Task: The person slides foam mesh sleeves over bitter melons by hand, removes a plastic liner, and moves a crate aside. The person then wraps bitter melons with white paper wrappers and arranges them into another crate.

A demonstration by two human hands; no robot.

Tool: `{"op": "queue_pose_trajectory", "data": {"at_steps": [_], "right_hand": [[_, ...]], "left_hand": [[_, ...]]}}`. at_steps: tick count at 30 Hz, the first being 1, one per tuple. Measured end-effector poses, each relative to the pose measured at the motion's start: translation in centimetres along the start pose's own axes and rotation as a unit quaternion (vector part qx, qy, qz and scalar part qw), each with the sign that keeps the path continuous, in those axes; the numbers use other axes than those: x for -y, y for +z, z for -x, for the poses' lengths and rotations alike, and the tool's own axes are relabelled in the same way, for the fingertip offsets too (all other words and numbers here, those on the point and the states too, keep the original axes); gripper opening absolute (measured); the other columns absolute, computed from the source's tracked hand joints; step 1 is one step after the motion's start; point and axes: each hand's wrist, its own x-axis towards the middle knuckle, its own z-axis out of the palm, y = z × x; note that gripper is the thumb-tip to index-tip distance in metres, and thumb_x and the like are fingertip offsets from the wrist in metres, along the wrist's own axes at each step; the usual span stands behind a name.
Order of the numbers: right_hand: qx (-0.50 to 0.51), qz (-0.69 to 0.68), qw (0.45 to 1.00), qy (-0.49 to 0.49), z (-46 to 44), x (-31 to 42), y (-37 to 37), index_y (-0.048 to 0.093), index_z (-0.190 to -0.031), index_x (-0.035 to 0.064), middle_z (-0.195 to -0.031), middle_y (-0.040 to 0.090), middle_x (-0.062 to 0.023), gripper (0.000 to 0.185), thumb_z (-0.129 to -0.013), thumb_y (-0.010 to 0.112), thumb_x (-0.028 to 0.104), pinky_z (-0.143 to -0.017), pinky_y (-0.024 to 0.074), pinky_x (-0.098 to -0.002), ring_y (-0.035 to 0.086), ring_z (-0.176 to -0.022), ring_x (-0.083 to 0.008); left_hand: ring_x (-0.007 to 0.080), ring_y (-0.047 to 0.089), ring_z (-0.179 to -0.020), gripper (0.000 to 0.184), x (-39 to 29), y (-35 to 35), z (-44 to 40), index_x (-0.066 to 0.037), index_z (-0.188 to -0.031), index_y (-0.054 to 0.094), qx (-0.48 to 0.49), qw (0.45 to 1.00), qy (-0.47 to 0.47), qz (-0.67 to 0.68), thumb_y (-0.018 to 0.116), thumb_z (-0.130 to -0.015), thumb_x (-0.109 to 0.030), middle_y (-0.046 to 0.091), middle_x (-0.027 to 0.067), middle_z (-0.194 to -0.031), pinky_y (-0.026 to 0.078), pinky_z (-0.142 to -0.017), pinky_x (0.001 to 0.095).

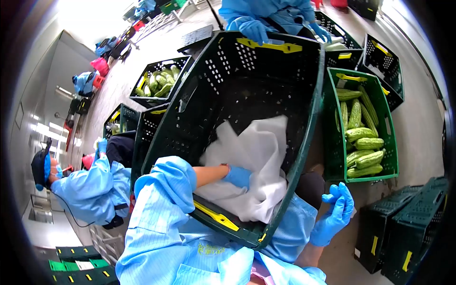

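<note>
Inside a large dark green crate [266,90] tilted in front of me lies a crumpled white sheet of cloth-like material [266,142]. My left hand [237,176], in a blue glove, reaches into the crate and holds the sheet; its fingertips are hidden in the folds. My right hand [334,216], also gloved in blue, is raised outside the crate's right side, holding nothing I can make out. Its fingers are bent and apart. At the crate's far end, a co-worker's gloved hand [254,31] rests on the rim beside a yellow handle [270,45].
A green crate [396,164] of bitter melons [363,143] stands right. Another crate [154,100] of green produce [159,81] is back left. Stacked crates [403,223] stand lower right. A co-worker [97,190] sits left; another person [270,12] is opposite.
</note>
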Motion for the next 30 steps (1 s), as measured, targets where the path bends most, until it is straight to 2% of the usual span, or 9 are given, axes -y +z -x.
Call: {"op": "queue_pose_trajectory", "data": {"at_steps": [7,12,15,17,20,21,24,26,30], "right_hand": [[0.133,-0.005,0.989,0.065,4.0,-4.6,4.9,0.061,-0.118,0.0026,-0.112,0.065,-0.0065,0.021,-0.099,0.055,0.008,-0.089,0.049,-0.0275,0.059,-0.099,-0.0125],[0.119,-0.048,0.984,0.123,3.2,-4.4,5.3,0.061,-0.117,0.0021,-0.114,0.065,-0.0079,0.02,-0.099,0.054,0.007,-0.091,0.0497,-0.0283,0.06,-0.101,-0.0144],[0.116,-0.04,0.985,0.119,3.2,-4.5,5.4,0.06,-0.117,0.0021,-0.114,0.065,-0.0088,0.019,-0.099,0.054,0.007,-0.091,0.0502,-0.0292,0.061,-0.101,-0.0156],[0.111,-0.034,0.986,0.121,3.2,-4.9,5.3,0.06,-0.116,0.0021,-0.115,0.065,-0.0093,0.019,-0.099,0.054,0.007,-0.092,0.0503,-0.0296,0.061,-0.101,-0.0163],[0.111,-0.071,0.981,0.146,3.0,-3.8,6.3,0.059,-0.116,0.0021,-0.114,0.065,-0.009,0.018,-0.099,0.054,0.007,-0.091,0.0508,-0.0298,0.061,-0.101,-0.0164],[0.112,-0.068,0.98,0.147,2.8,-3.8,6.4,0.059,-0.116,0.0021,-0.113,0.065,-0.0086,0.018,-0.099,0.054,0.007,-0.09,0.0509,-0.0295,0.061,-0.099,-0.0162],[0.104,-0.048,0.982,0.149,2.7,-4.0,6.3,0.059,-0.116,0.0022,-0.109,0.065,-0.0076,0.018,-0.099,0.054,0.007,-0.087,0.0513,-0.0287,0.061,-0.095,-0.0154],[0.098,-0.031,0.985,0.139,2.5,-4.8,6.5,0.059,-0.116,0.002,-0.107,0.065,-0.0069,0.019,-0.098,0.055,0.007,-0.085,0.0513,-0.028,0.061,-0.092,-0.0146],[0.094,-0.024,0.988,0.122,2.1,-5.6,6.1,0.059,-0.115,0.0007,-0.104,0.065,-0.0081,0.02,-0.096,0.058,0.007,-0.081,0.0526,-0.0297,0.061,-0.089,-0.0159]], "left_hand": [[0.039,0.067,-0.09,0.031,6.1,-1.9,-1.3,-0.008,-0.101,0.069,-0.066,0.968,-0.242,-0.017,0.067,-0.074,-0.025,0.069,0.0218,-0.096,0.052,-0.084,0.0429],[0.0372,0.063,-0.104,0.043,3.8,-5.1,0.8,-0.004,-0.106,0.065,-0.177,0.948,-0.208,-0.162,0.072,-0.073,-0.031,0.068,0.0202,-0.106,0.048,-0.092,0.0476],[0.0443,0.038,-0.133,0.086,5.2,-5.5,-0.6,-0.013,-0.137,0.046,-0.213,0.892,-0.231,-0.325,0.082,-0.063,-0.038,0.044,0.0207,-0.142,0.032,-0.102,0.0652],[0.05,0.021,-0.14,0.116,2.9,-8.1,1.5,-0.02,-0.153,0.025,-0.26,0.884,-0.243,-0.304,0.086,-0.058,-0.044,0.025,0.0207,-0.155,0.024,-0.103,0.0735],[0.055,0.012,-0.141,0.14,7.6,-5.9,-0.5,-0.028,-0.156,-0.002,-0.18,0.907,-0.381,-0.003,0.088,-0.052,-0.053,0.004,0.0229,-0.159,0.021,-0.102,0.0757],[0.0567,0.006,-0.141,0.144,8.1,-3.7,-1.3,-0.024,-0.156,0.002,-0.189,0.914,-0.359,-0.016,0.091,-0.046,-0.051,0.001,0.0209,-0.16,0.023,-0.105,0.0734],[0.0541,0.023,-0.137,0.126,4.2,-1.3,-1.1,-0.019,-0.153,0.018,-0.175,0.96,-0.21,-0.057,0.088,-0.052,-0.046,0.017,0.0236,-0.155,0.033,-0.103,0.0694],[0.0437,0.045,-0.126,0.088,-0.4,0.4,0.3,-0.008,-0.141,0.042,-0.129,0.972,-0.172,-0.095,0.077,-0.072,-0.048,0.039,0.0243,-0.144,0.041,-0.103,0.0509],[0.0433,0.046,-0.125,0.083,-4.1,2.7,-1.0,-0.008,-0.139,0.044,-0.107,0.984,-0.08,-0.116,0.075,-0.073,-0.048,0.041,0.024,-0.143,0.041,-0.102,0.0502]]}}
